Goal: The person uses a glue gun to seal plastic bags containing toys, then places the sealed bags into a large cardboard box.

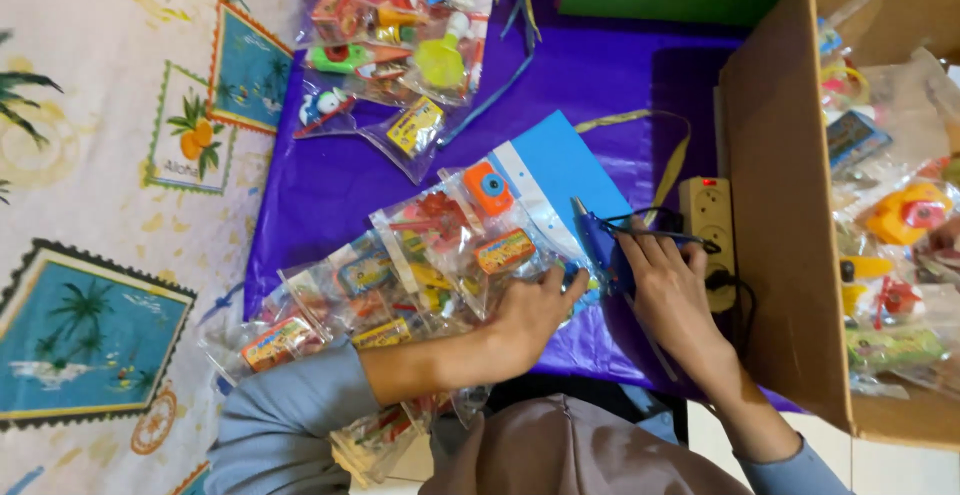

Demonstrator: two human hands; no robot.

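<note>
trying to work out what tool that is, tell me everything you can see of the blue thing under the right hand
The blue tool is a slim, dark blue device that looks like plastic, with a pale pointed tip aimed up and to the left. It lies tilted on the purple sheet, its tip at the edge of a clear toy packet. The right hand rests over its rear, with a black cord trailing towards the power strip. The left hand presses the packet beside it.

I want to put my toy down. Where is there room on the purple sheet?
The purple sheet is bare between the top pile of toy bags, the blue card and the cardboard box. It is crowded near the left hand and right hand.
</note>
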